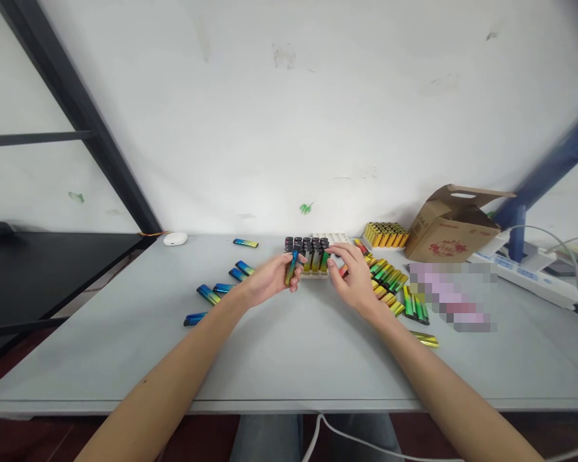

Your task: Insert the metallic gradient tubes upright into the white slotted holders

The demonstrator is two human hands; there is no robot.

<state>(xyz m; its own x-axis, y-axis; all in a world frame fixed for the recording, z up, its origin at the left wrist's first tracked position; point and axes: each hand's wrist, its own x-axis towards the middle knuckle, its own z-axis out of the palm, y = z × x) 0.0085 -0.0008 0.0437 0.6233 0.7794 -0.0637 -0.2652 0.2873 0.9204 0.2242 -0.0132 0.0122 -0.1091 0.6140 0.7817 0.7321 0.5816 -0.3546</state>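
Observation:
My left hand (272, 280) is closed round a shiny blue-to-yellow lighter (292, 269), held upright just in front of a white rack (316, 276). Rows of lighters with black tops (313, 244) stand in that rack. At the rack's right end is my right hand (352, 276), thumb and fingers curved and apart with nothing seen between them. Its fingertips are close to a green lighter (324, 262) in the rack; whether they touch it I cannot tell. Blue-and-yellow lighters (207, 294) lie loose left of my left hand. Green and yellow lighters (389, 276) lie beside my right hand.
Behind the rack sits a white holder with holes (334, 237). A tray of orange-yellow lighters (386, 236) stands by an open cardboard box (455, 228). Farther right lies a power strip (530, 279) with cables. A white earbud case (175, 239) is at the back left of the grey table (279, 359).

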